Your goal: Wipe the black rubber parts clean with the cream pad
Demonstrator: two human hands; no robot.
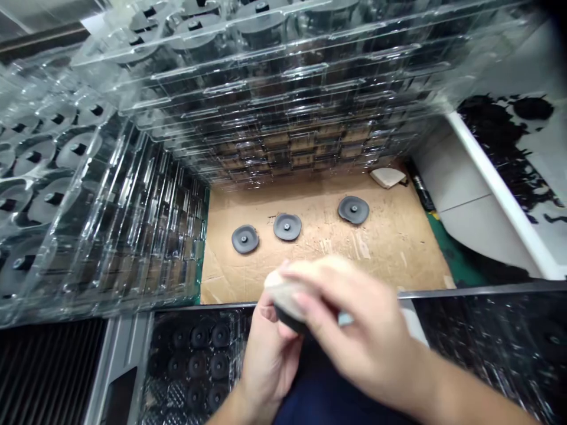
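Observation:
Near the front edge of the cardboard, my left hand (272, 354) is closed round a black rubber disc (290, 320), which is mostly hidden by the fingers. My right hand (354, 313), blurred by motion, pinches a pale folded cloth (283, 292) against the disc's upper side. Beyond the hands, a grey rubber disc (245, 239) with a small metal centre lies on the cardboard. Two like it, a middle disc (287, 226) and a right disc (353, 209), lie farther right.
Tall stacks of clear plastic trays (283, 77) with discs stand behind and to the left (101, 195). A pale folded pad (387, 177) and a black marker-like tube (420, 186) lie at the back right. Black scraps (505, 136) fill a white bin. A disc-filled tray (195, 366) sits at front left.

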